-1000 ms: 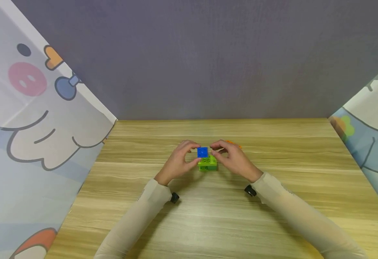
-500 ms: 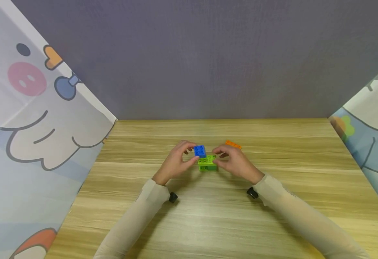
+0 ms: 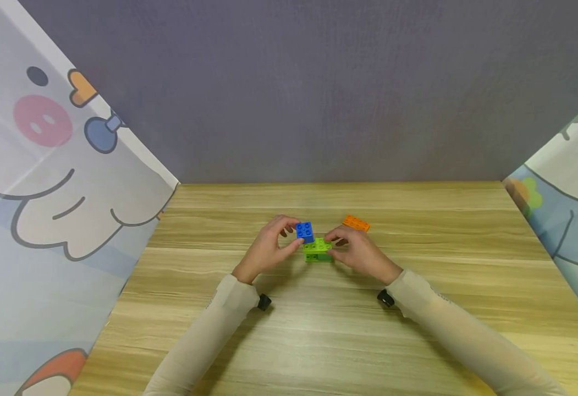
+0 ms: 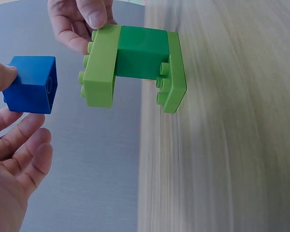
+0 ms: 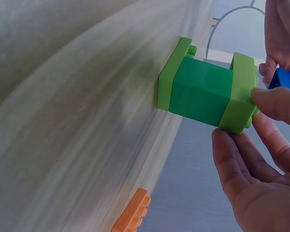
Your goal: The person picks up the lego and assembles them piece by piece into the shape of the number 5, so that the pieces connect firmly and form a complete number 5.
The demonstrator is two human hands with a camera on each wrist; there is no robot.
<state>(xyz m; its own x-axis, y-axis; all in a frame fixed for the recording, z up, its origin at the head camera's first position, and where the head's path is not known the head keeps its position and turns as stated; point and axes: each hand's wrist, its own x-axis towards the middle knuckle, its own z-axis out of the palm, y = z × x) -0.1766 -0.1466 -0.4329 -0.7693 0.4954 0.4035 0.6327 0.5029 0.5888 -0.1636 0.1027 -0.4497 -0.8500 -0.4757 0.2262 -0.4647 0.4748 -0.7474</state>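
My left hand (image 3: 267,247) pinches a square blue toy brick (image 3: 304,232) between thumb and fingers. The blue brick is held in the air, apart from the green stack, with studs showing on its top in the head view. On the table stands the stack: a flat light green brick (image 4: 175,79) at the bottom, a dark green block (image 4: 142,52) on one end of it, and another light green brick (image 4: 100,67) across the top. With thumb and fingers, my right hand (image 3: 363,250) grips the right end of that top brick, covering part of it.
A flat orange brick (image 3: 356,223) lies on the wooden table (image 3: 318,330) behind my right hand. The grey wall (image 3: 308,99) rises at the table's far edge. Cartoon-printed panels (image 3: 71,220) stand at the sides.
My left hand has shifted the blue brick slightly left, and its angle has changed. My right hand has come down onto the top light green brick, and more of the orange brick shows.
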